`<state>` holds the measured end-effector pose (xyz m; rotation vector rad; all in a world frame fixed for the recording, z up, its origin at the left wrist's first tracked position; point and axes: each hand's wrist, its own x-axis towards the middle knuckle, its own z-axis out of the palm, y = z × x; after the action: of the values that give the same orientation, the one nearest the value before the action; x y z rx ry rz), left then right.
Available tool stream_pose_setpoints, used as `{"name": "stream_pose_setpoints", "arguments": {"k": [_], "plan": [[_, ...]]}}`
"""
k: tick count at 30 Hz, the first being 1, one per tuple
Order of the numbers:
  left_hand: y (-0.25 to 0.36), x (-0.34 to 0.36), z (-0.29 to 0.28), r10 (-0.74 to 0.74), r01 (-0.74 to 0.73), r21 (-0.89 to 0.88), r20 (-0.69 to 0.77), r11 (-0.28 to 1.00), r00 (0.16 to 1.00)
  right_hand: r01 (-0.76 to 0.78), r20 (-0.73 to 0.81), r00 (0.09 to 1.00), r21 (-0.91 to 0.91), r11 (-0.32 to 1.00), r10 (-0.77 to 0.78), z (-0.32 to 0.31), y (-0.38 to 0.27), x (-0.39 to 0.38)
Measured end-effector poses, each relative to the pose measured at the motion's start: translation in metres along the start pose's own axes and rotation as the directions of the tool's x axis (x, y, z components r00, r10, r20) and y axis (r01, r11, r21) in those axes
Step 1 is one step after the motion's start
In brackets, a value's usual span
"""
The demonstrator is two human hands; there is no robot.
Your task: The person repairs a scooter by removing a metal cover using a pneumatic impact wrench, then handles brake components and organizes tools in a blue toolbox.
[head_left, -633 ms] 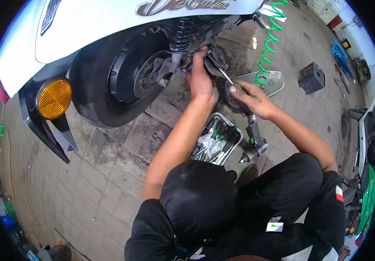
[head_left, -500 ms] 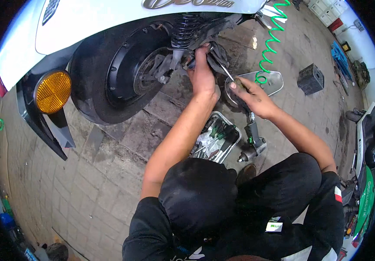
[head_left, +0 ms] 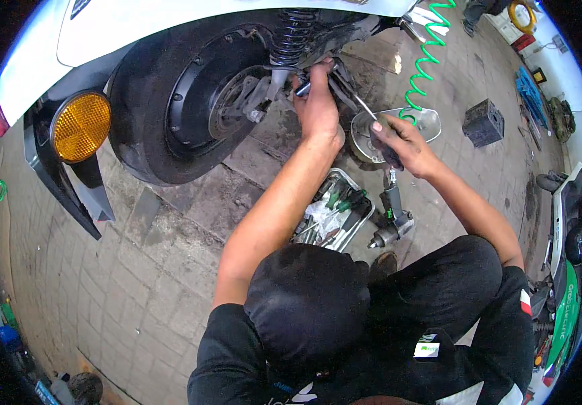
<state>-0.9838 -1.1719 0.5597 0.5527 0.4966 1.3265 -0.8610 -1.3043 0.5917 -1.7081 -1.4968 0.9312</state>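
Observation:
My left hand [head_left: 318, 111] is closed around a dark metal part [head_left: 342, 86] beside the scooter's rear wheel, just below the black coil spring [head_left: 294, 37]. A shiny round piece [head_left: 303, 88] shows by its fingers. From the right, my right hand [head_left: 407, 145] grips a screwdriver [head_left: 365, 105]; its bare shaft slants up-left to the dark part. Whether the tip touches inside is hidden. The handle is mostly covered by my fingers. Left of my hands are the black tyre [head_left: 132, 128] and the brake disc [head_left: 222, 111].
An open tool tray [head_left: 370, 214] with green-handled tools lies below my hands, beside an impact wrench [head_left: 391, 216]. A metal cover [head_left: 428, 125] lies behind my right hand. A green coiled hose [head_left: 415, 84] hangs nearby. A black block [head_left: 483, 123] stands farther right.
My right hand has shifted slightly right and down with the screwdriver. My left hand and the dark part have moved slightly. A person's leg and a yellow ring now show at the top right.

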Motion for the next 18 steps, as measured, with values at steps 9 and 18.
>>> {"name": "stream_pose_setpoints", "arguments": {"k": [9,18], "plan": [[0.005,-0.002,-0.001,-0.101,0.102,-0.095,0.014,0.99,0.995,-0.075,-0.034,0.997,-0.055,0.996,0.073,0.007,-0.009,0.005],[0.014,-0.013,0.001,0.036,-0.035,-0.049,0.033,0.998,0.999,-0.089,-0.044,0.992,0.452,0.888,0.122,0.033,-0.016,0.016]]}}
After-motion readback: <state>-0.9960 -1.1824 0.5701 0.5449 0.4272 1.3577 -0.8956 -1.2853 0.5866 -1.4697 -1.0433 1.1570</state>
